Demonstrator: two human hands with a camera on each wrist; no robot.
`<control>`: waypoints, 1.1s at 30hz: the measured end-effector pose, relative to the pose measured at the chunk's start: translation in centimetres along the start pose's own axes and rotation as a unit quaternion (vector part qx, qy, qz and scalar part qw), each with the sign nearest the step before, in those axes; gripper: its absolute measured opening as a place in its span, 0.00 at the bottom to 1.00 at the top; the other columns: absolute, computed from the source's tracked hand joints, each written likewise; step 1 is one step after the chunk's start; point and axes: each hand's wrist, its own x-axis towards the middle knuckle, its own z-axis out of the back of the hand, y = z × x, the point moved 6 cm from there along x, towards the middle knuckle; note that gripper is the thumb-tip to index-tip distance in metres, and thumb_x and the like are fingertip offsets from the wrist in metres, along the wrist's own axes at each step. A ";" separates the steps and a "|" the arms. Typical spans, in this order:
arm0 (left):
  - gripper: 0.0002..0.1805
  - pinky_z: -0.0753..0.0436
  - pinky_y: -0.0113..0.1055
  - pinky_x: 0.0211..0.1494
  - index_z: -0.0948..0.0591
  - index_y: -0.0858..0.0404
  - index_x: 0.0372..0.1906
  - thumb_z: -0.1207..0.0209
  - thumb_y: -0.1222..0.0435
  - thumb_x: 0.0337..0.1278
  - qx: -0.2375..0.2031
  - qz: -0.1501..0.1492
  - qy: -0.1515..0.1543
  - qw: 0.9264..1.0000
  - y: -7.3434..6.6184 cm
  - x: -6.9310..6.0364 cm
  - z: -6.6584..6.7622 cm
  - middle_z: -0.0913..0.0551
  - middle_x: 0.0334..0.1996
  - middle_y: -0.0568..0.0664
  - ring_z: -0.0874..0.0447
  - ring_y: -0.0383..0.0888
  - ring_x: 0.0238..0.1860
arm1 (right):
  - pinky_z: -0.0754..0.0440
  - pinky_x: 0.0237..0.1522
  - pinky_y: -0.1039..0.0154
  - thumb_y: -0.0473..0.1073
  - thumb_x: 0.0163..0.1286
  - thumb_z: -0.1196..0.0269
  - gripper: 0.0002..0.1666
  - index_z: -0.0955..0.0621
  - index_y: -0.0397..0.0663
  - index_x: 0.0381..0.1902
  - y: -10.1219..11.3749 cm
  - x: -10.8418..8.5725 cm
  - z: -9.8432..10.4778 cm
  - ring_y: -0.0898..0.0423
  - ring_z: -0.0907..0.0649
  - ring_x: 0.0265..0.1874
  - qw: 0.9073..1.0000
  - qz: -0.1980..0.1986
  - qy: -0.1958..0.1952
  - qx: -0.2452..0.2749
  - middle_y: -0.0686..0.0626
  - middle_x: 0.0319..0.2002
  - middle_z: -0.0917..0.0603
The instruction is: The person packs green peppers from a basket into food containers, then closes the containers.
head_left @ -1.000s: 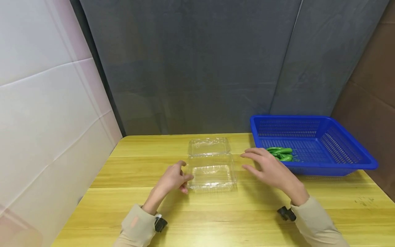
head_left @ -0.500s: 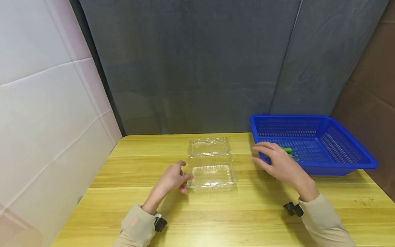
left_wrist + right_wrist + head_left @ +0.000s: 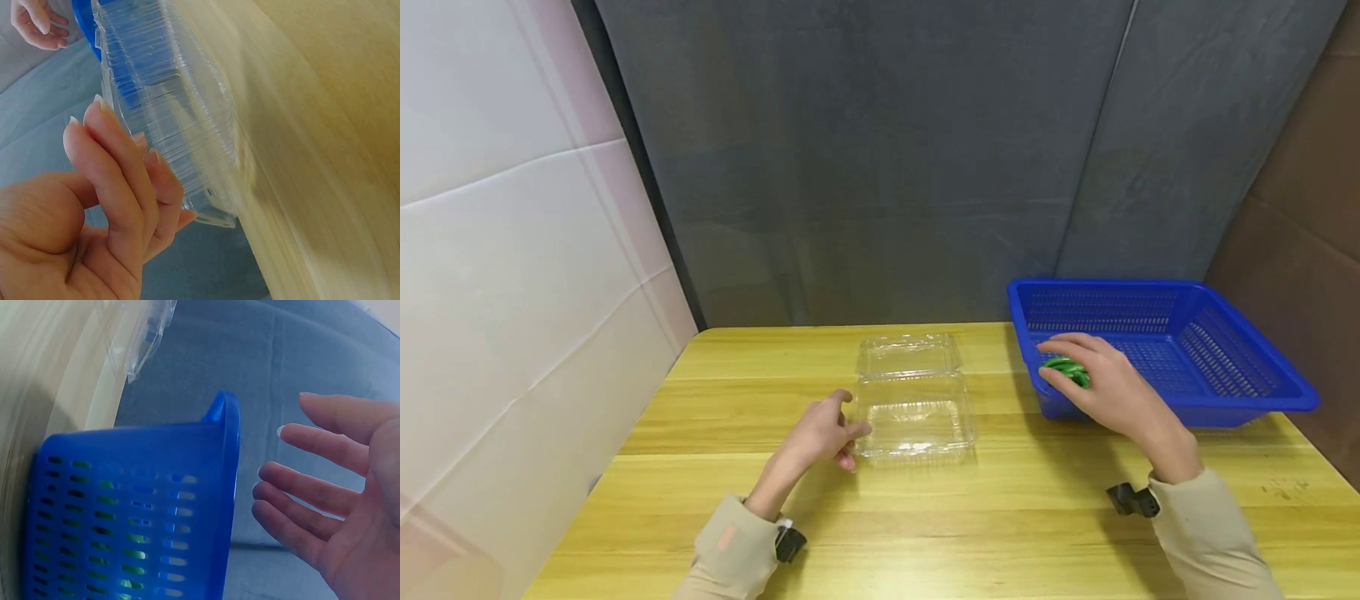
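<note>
A clear plastic clamshell container [image 3: 913, 408] lies with its lid folded back on the wooden table. My left hand [image 3: 823, 429] holds its left rim, one digit over the edge and others curled at its outer side. In the left wrist view, fingertips of that hand [image 3: 119, 187] meet the container's rim [image 3: 169, 106]. Over the near left corner of a blue perforated basket [image 3: 1150, 407] hovers my right hand [image 3: 1101, 379], thumb and fingers spread apart. Green peppers [image 3: 1067, 369] show between them, lower in the basket; the hand hides part of the pile.
The basket's raised rim [image 3: 230, 469] stands between the right hand and the tabletop. A grey curtain [image 3: 880, 167] hangs behind the table, with a white panel [image 3: 512, 250] at left and a brown one [image 3: 1300, 192] at right.
My right hand has moved rightward from beside the container to above the peppers at the basket's near left corner. The left hand and container have stayed in place.
</note>
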 end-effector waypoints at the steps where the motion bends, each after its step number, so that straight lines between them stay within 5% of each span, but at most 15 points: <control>1: 0.37 0.11 0.36 0.33 0.40 0.78 0.72 0.36 0.69 0.66 0.001 0.000 0.000 1.000 0.0 0.0 0.0 0.20 0.25 0.56 0.18 0.43 0.14 | 0.28 0.60 0.29 0.42 0.72 0.34 0.21 0.18 0.42 0.60 0.0 0.0 0.1 0.33 0.26 0.62 1.000 -0.002 -0.001 0.001 0.35 0.61 0.23; 25: 0.37 0.11 0.37 0.35 0.41 0.77 0.72 0.37 0.68 0.67 0.001 0.000 0.006 1.000 -0.1 -0.1 0.1 0.20 0.25 0.56 0.17 0.43 0.15 | 0.23 0.53 0.31 0.41 0.70 0.32 0.20 0.18 0.40 0.58 -2.9 -0.6 1.8 0.33 0.22 0.56 0.999 -0.007 -0.041 -0.024 0.34 0.56 0.20; 33: 0.37 0.11 0.36 0.34 0.41 0.77 0.72 0.36 0.68 0.67 0.003 0.002 0.006 1.000 0.0 -0.1 0.0 0.20 0.25 0.56 0.17 0.43 0.14 | 0.24 0.53 0.29 0.43 0.72 0.34 0.22 0.20 0.39 0.60 -3.9 -0.8 1.8 0.30 0.23 0.56 0.999 -0.033 -0.027 -0.027 0.31 0.56 0.21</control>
